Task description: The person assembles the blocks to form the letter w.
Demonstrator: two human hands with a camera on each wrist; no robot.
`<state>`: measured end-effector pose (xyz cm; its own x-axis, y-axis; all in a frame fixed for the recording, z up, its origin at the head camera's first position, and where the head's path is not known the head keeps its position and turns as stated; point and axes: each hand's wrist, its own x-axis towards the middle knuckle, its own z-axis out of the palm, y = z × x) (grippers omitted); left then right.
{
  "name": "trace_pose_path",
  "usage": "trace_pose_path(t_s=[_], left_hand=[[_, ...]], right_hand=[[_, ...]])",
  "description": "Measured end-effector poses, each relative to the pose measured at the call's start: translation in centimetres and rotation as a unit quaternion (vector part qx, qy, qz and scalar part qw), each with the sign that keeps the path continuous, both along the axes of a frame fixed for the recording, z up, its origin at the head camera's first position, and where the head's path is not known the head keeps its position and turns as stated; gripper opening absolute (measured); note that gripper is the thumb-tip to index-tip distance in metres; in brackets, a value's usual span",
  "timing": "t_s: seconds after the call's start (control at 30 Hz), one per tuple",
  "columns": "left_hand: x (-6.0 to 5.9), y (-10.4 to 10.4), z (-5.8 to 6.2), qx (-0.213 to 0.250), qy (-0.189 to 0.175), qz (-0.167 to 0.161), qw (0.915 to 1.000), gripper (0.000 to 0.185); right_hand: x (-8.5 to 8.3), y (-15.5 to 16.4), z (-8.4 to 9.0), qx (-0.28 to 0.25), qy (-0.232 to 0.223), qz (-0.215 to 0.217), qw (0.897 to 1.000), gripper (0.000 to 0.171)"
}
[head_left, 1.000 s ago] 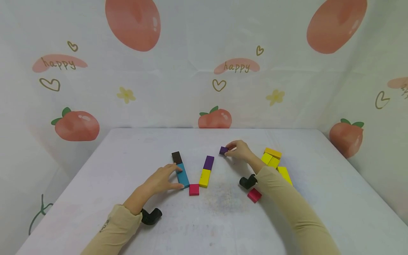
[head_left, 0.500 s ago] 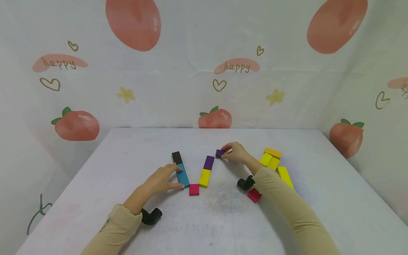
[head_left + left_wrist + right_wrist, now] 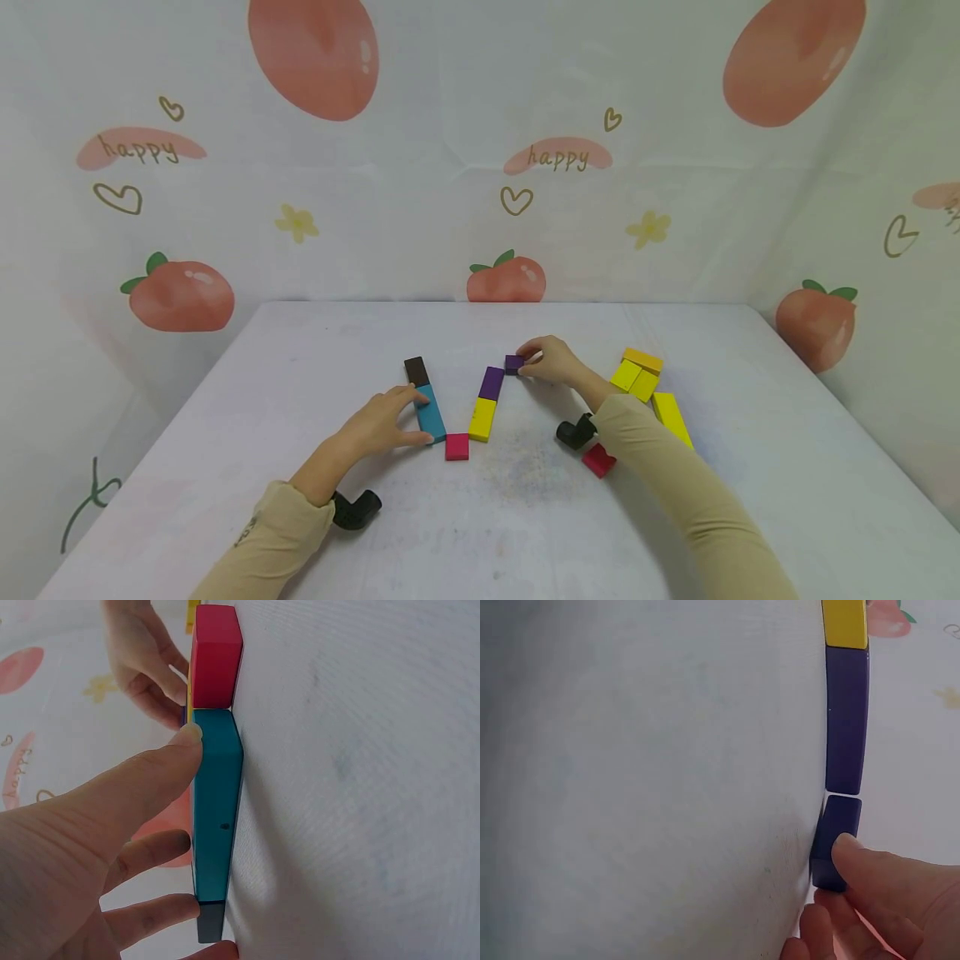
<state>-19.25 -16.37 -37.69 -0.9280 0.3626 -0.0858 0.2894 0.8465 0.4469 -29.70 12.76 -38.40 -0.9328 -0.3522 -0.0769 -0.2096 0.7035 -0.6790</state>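
Observation:
My right hand (image 3: pixel 553 362) pinches a small purple block (image 3: pixel 836 829) between thumb and fingers at the back middle of the table. That block lies close to the far end of a longer purple block (image 3: pixel 491 383), with a thin gap showing in the right wrist view. A yellow block (image 3: pixel 482 419) continues from the longer purple one, and a red block (image 3: pixel 457 447) sits at its near end. With spread fingers my left hand (image 3: pixel 378 423) touches a blue block (image 3: pixel 217 802). Beyond the blue block, in line, lies a dark brown block (image 3: pixel 416 371).
Several yellow blocks (image 3: pixel 626 375) lie at the right, with an orange-yellow one (image 3: pixel 642 360) behind them. Another red block (image 3: pixel 598 460) lies by the right forearm. Black wrist cameras (image 3: pixel 357 509) stick out below both wrists. A printed cloth (image 3: pixel 390 208) hangs behind the white table (image 3: pixel 495 533).
My right hand has slid the small purple block to the left and slightly nearer, up to the longer purple block. The left hand has stayed in place.

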Motion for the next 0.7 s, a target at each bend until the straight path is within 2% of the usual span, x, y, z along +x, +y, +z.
trace_pose_path(t_s=[0.7], left_hand=[[-0.07,-0.05,-0.15,-0.003,0.001,0.0,1.0,0.054]], right_hand=[[-0.21,-0.2,-0.22,0.0,-0.012,-0.003,1.0,0.035]])
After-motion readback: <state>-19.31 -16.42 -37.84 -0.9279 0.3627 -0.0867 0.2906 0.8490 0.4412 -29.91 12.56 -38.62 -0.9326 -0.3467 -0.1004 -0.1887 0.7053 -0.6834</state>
